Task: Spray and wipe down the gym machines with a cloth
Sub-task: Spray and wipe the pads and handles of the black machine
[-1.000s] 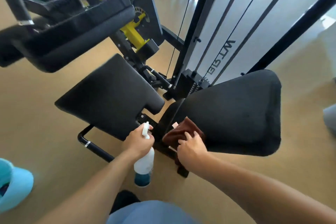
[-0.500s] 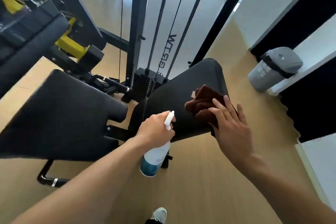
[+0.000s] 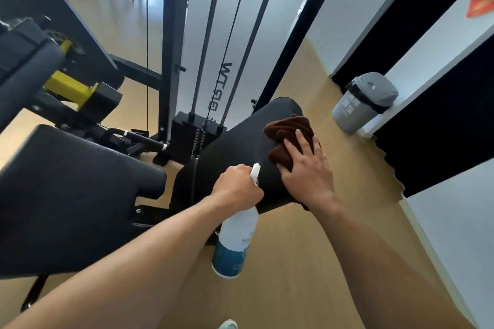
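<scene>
Brown cloth [image 3: 290,132], one, pressed flat under right hand [image 3: 307,173] with fingers spread, not clenched, on upper right edge of black pad [image 3: 240,147]. White spray bottle [image 3: 236,242], one, blue label, clamped at neck in left hand [image 3: 238,189], hanging just beside same pad. Second black pad [image 3: 69,189] at left. Two guide rods [image 3: 205,35] behind. One grey bin [image 3: 363,101] on wooden floor [image 3: 294,275] at wall.
</scene>
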